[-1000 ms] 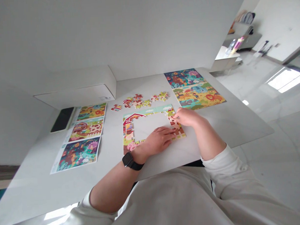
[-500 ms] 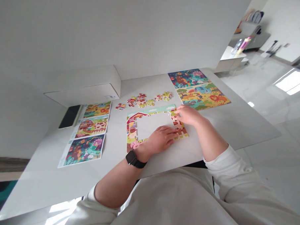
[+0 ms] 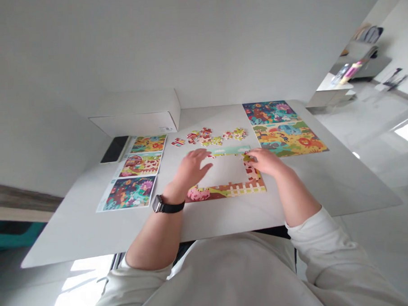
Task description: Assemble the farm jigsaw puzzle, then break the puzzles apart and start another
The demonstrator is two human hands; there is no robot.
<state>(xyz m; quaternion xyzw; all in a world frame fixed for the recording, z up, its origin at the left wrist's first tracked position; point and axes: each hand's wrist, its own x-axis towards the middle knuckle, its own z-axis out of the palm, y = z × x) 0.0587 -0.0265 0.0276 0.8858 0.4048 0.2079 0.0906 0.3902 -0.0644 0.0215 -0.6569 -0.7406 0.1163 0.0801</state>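
A jigsaw puzzle frame (image 3: 231, 190) of joined farm-scene border pieces lies in front of me, its middle showing bare table. My left hand (image 3: 192, 168), fingers stretched and thumb apart, is over the frame's left side and hides the barn corner. At the upper right corner my right hand (image 3: 263, 160) rests its fingertips on the frame, fingers spread, holding nothing I can see. Beyond the frame lie several loose jigsaw pieces (image 3: 206, 138), some overlapping in a loose row.
Three printed picture sheets (image 3: 129, 192) lie at the left beside a dark phone (image 3: 114, 149). A white box (image 3: 131, 123) stands at the back left against the wall. Two finished puzzles (image 3: 289, 140) lie at the back right of the white table (image 3: 223, 220).
My left hand has moved from the frame's lower right to its left side, uncovering the bottom edge. My right hand stays at the upper right corner. The camera view has shifted slightly.
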